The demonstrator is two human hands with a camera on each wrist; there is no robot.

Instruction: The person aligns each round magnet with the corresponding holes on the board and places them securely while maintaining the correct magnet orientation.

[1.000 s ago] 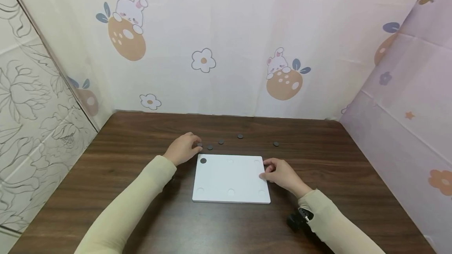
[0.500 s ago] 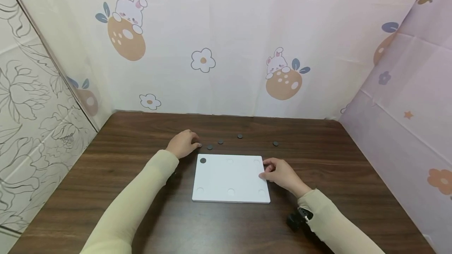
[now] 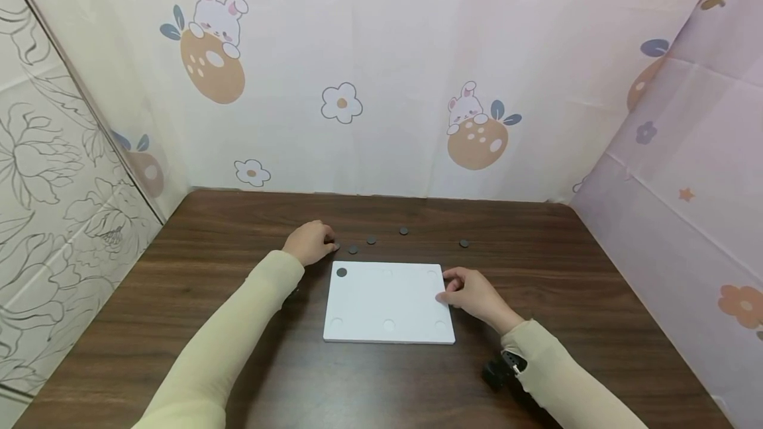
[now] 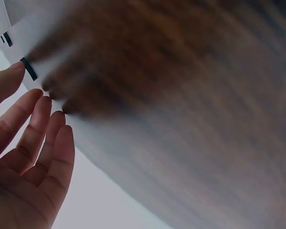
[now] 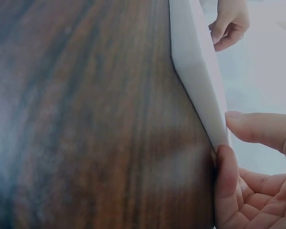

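Note:
A white rectangular board with several shallow round recesses lies on the table. One small black disc sits in its far-left recess. Beyond the board's far-left corner, my left hand rests low over the table, fingers loosely bent. In the left wrist view its thumb touches a black disc on the tabletop, while the fingertips stand slightly apart from that disc. My right hand grips the board's right edge, thumb on top and index finger against the side.
More black discs lie loose behind the board: one disc near the left hand, another disc, a disc farther back and a disc to the right. Patterned curtains border the dark wooden table.
My left hand has shifted slightly left and away from the board's corner, its thumb staying by the leftmost loose disc. The right hand and board have kept their places.

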